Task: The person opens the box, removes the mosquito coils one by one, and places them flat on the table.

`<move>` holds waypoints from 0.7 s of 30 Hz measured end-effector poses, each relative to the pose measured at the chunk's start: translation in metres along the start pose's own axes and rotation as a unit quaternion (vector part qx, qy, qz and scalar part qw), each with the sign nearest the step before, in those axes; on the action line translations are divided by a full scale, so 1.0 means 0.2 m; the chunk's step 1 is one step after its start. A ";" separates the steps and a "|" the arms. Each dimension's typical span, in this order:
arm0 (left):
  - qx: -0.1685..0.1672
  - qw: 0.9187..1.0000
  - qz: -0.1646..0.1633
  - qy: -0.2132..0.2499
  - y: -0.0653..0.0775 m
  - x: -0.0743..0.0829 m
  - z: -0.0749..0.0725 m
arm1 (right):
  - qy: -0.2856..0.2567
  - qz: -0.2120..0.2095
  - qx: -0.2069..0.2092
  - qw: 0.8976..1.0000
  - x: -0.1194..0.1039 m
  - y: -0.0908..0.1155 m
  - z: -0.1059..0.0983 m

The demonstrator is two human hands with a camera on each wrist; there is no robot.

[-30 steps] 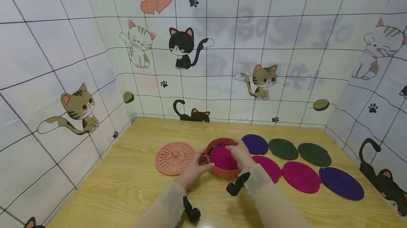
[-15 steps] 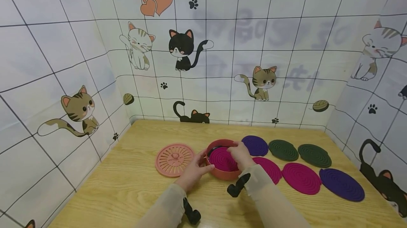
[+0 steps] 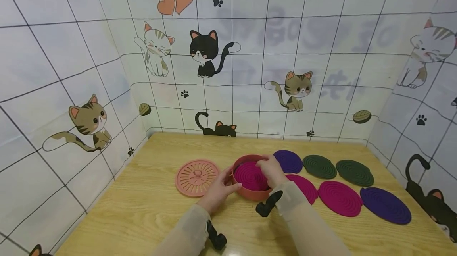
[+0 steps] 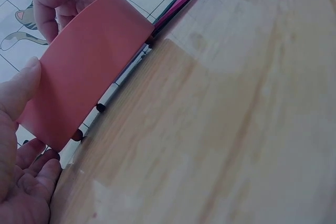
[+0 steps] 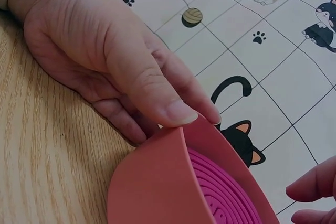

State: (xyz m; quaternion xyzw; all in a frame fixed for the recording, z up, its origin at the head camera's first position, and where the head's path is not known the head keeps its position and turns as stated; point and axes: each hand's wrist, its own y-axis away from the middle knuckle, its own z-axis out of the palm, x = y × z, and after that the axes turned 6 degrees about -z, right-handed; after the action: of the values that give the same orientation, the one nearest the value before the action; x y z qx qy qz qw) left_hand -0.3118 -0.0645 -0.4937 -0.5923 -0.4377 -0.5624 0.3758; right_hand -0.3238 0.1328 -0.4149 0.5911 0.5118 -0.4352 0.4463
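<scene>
A round coral tub (image 3: 251, 195) stands on the table with a magenta ridged coaster (image 3: 248, 176) lying inside it. My left hand (image 3: 217, 191) grips the tub's left side; in the right wrist view its thumb (image 5: 181, 113) rests at the rim. Over the right part of the tub is my right hand (image 3: 273, 172), fingertips close above the coaster. Its thumb and finger stand apart at the edge of the right wrist view, with nothing seen between them. Small dark feet (image 4: 100, 107) show under the tub in the left wrist view.
Left of the tub lies a slotted coral lid (image 3: 197, 177) with a knob. To the right, flat on the wooden table (image 3: 135, 208), are purple (image 3: 385, 205), green (image 3: 319, 166) and magenta coasters (image 3: 340, 198). A cat-print wall covering (image 3: 246, 101) rises behind the table.
The magenta coaster in the tub has shifted left and settled, covering the dark patch seen earlier. My right fingers have drawn slightly away from it; my left hand keeps its place.
</scene>
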 end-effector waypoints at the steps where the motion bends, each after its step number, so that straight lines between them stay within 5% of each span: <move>1: -0.001 1.000 0.001 0.001 0.00 0.00 0.00 | 0.000 0.000 0.000 1.000 0.00 0.00 0.00; 21: -0.003 1.000 -0.005 0.011 0.01 0.01 0.00 | -0.032 -0.002 -0.009 0.999 -0.02 -0.03 -0.05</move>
State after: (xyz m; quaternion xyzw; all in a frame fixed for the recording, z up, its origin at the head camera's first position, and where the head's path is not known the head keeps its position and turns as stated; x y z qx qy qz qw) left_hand -0.3107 -0.0639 -0.4909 -0.5847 -0.4348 -0.5721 0.3765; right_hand -0.3302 0.1427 -0.4102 0.5715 0.5023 -0.4507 0.4668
